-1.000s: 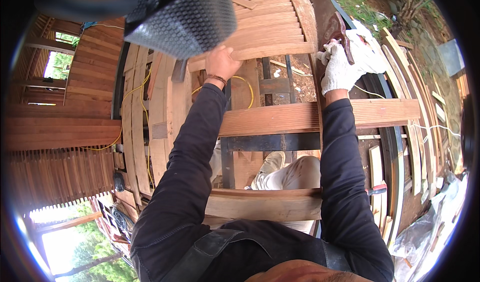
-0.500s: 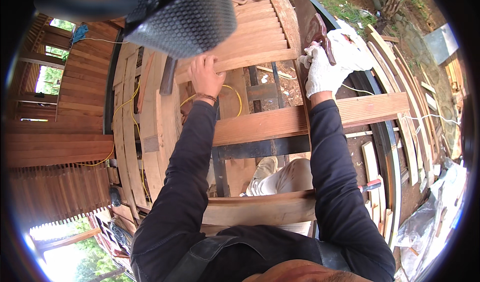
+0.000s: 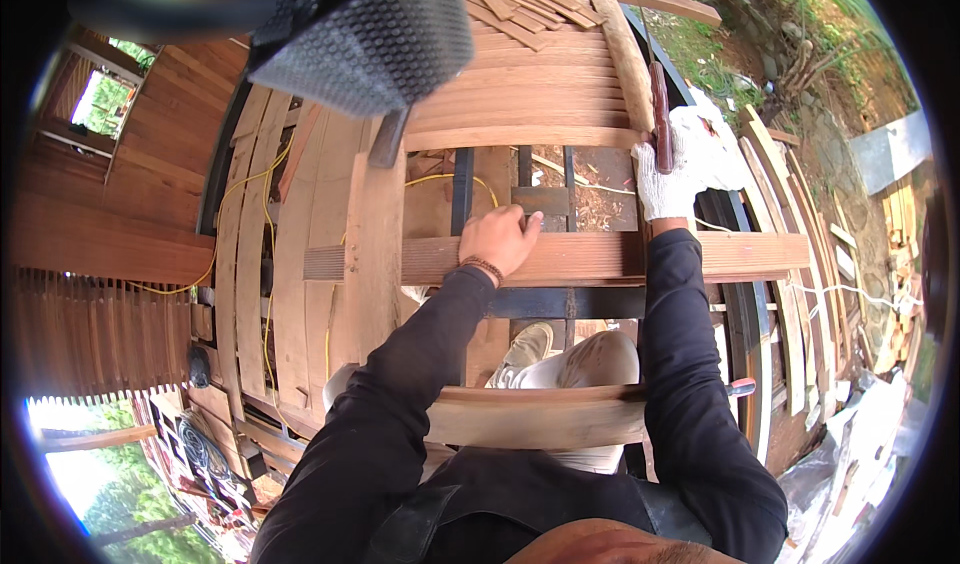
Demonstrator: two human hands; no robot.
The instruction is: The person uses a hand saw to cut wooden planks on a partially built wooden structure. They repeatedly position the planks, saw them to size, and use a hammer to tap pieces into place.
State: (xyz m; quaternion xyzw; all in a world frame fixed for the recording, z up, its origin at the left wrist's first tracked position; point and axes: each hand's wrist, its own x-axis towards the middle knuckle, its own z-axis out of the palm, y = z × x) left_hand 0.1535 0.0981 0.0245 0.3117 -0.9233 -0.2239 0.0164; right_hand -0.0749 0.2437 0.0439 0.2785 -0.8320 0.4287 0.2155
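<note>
My right hand [image 3: 665,169], in a white knitted glove, is closed round the brown handle of a hand saw [image 3: 659,114]. Its thin blade points away from me, seen nearly edge-on beside the slatted wooden panel [image 3: 540,89]. My bare left hand [image 3: 498,242], a beaded bracelet at its wrist, is over a reddish crosswise beam [image 3: 570,261]. Its fingers are loosely bent with the thumb apart, and nothing shows in them; whether it presses on the beam I cannot tell. Closer to my body, a second wooden rail [image 3: 540,419] runs crosswise.
Loose thin slats [image 3: 520,9] lie on the panel. A blurred grey textured object [image 3: 370,44] hides the upper left. Yellow cord [image 3: 268,254] trails over the boards at left. White cloth or plastic [image 3: 710,149] lies beyond the glove, with stacked planks [image 3: 790,264] at right.
My left hand has come off the panel's near edge and moved right and toward me, over the beam. The saw has turned from showing its broad side to nearly edge-on. The view has shifted.
</note>
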